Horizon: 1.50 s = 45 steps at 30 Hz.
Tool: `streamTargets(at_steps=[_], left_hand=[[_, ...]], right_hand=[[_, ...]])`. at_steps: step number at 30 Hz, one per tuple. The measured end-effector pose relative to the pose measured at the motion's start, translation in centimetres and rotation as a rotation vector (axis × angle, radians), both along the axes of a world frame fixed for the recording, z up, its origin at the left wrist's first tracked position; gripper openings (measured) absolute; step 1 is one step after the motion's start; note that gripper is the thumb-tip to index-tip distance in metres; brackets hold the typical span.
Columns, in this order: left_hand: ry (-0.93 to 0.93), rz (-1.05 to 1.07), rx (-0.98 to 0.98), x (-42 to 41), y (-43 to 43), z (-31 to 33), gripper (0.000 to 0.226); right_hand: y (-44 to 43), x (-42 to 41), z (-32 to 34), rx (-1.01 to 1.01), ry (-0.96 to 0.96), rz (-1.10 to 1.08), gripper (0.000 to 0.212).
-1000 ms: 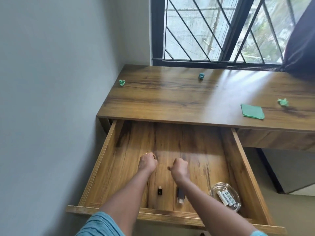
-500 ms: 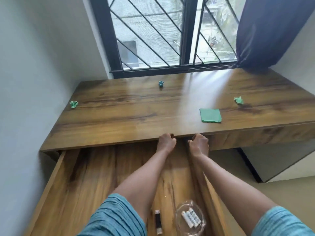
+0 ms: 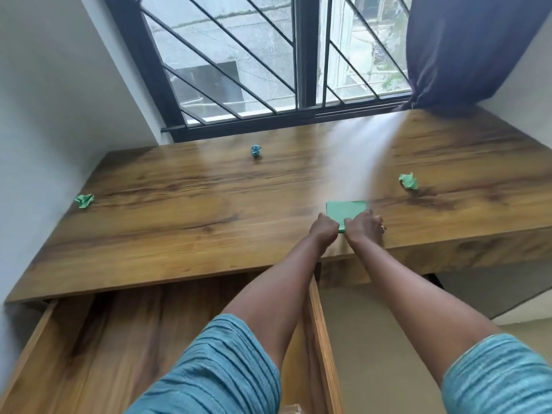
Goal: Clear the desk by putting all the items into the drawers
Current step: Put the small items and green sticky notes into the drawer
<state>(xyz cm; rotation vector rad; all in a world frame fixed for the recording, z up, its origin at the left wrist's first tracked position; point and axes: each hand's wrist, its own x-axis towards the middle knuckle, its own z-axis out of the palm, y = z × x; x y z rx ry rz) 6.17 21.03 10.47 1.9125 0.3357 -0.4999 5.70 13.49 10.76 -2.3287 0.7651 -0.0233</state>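
A flat green paper pad (image 3: 346,209) lies on the wooden desk (image 3: 185,234) near its front edge. My left hand (image 3: 324,232) is a closed fist touching the pad's near left corner. My right hand (image 3: 365,228) covers the pad's near right corner, with its thumb and fingers curled onto the edge. The pad still lies flat. Three crumpled paper balls sit on the desk: a green one (image 3: 84,201) at the far left, a blue one (image 3: 256,150) at the back, and a green one (image 3: 408,182) to the right of the pad.
The left drawer (image 3: 89,354) stands pulled out below my arms, its right wall (image 3: 322,339) under my left forearm. A barred window (image 3: 268,70) runs behind the desk, with a dark blue curtain (image 3: 463,49) at the back right. A wall closes the left side.
Both hands have left the drawer, passed the desk's front edge and come onto the green pad. My view has swung up and right, and the items in the drawer have dropped out of sight.
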Motion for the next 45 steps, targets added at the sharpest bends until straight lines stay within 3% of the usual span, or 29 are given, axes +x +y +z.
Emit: streamTargets(at_steps=[3,12,18,26,30,34,38,42,45], left_hand=[[0.027,0.053,-0.029,2.0,-0.8,-2.2,0.041],[0.053,0.232,-0.109,-0.1,1.0,0.2,0.031],[-0.03,0.332,-0.05,-2.8,6.3,-0.1,0.037],[-0.045,0.392,-0.013,-9.4,19.8,-0.7,0.034],[-0.017,0.385,0.101,-14.5,27.3,-1.5,0.032],[0.132,0.431,0.179,-20.2,34.4,-3.5,0.025],[0.278,0.343,0.401,-25.7,39.8,-5.2,0.036],[0.412,0.263,0.528,-30.2,42.9,-7.5,0.038],[0.412,0.201,0.655,-32.2,43.4,-8.7,0.038]], right_hand=[[-0.3,0.6,-0.5,0.005,-0.009,-0.019,0.041],[-0.5,-0.4,-0.1,0.222,-0.101,-0.24,0.027],[3.5,-3.4,0.0,0.39,-0.141,-0.089,0.031],[13.7,-8.9,-0.6,0.475,-0.076,0.164,0.026],[20.4,-12.3,-2.0,0.475,0.022,0.285,0.027],[27.2,-16.8,-4.4,0.473,0.176,0.428,0.024],[32.8,-21.7,-7.0,0.462,0.32,0.518,0.019],[36.4,-25.9,-9.5,0.384,0.43,0.614,0.02],[37.5,-28.1,-10.7,0.301,0.475,0.646,0.021]])
